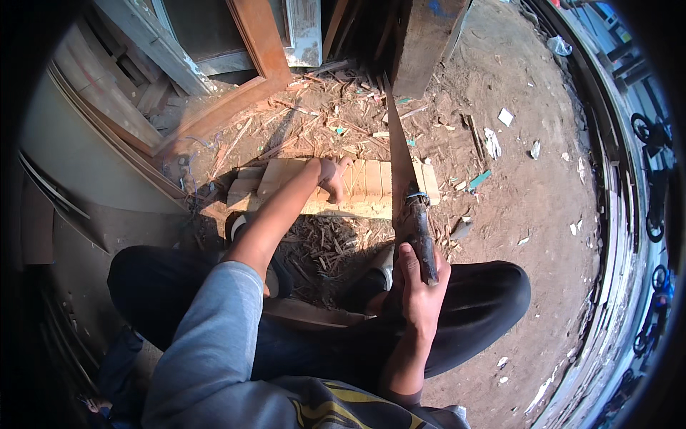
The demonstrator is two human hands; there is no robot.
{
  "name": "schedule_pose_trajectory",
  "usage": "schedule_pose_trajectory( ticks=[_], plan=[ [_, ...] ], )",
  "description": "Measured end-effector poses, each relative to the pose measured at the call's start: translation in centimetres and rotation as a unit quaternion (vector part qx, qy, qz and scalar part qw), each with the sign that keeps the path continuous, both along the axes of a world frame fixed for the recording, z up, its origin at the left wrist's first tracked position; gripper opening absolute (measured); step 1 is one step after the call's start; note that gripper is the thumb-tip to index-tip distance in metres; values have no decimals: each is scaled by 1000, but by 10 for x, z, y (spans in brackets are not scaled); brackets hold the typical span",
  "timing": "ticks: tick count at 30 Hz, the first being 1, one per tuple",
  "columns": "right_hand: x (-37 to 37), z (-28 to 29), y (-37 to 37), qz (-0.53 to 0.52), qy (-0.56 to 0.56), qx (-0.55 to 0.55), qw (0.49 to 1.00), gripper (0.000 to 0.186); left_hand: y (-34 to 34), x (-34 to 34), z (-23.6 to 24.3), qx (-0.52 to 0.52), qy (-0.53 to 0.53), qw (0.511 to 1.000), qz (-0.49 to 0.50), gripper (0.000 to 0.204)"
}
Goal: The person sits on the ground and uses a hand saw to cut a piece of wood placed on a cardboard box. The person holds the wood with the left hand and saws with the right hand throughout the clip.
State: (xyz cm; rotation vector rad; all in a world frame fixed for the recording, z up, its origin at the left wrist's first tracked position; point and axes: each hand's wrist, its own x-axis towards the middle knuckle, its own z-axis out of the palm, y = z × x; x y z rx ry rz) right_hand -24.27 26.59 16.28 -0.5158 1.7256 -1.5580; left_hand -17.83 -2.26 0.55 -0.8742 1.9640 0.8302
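Note:
My right hand [423, 286] is closed around the dark, worn handle of a handsaw [401, 154]. The saw's long tapering blade points away from me, and its toothed edge passes over the right part of a pale wooden board [368, 179]. Several crosswise lines or cuts run over the board's top. My left hand [331, 180] rests on the board left of the blade, its fingers spread and bent downward. Whether the teeth touch the wood, I cannot tell. The board lies on the ground in front of my feet, beside another wood piece [244, 187].
Wood chips [325, 247] and splinters litter the ground around the board. A brown wooden frame [214, 111] and leaning panels [93, 168] crowd the left. A thick timber post [427, 50] stands ahead. Scraps of paper [506, 116] lie on the dirt at right, bordered by long planks [604, 286].

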Motion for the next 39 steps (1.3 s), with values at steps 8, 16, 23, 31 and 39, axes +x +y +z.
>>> schedule_pose_trajectory(
  ticks=[8,16,23,31,39],
  plan=[
    [5,-15,-22,-74,-17,-23,997,22,-20,30,-55,-102,200,974,-38,138],
    [15,-20,-29,-49,12,-16,999,22,-18,64,-22,-70,203,976,-22,140],
    [42,-45,-30,10,47,22,999,25,15,92,-10,-145,180,966,-113,129],
    [68,-60,-10,50,-29,119,991,25,17,107,-41,-119,221,965,72,103],
    [77,-64,-12,24,-57,114,992,28,38,82,-76,-372,217,900,68,64]
  ],
)
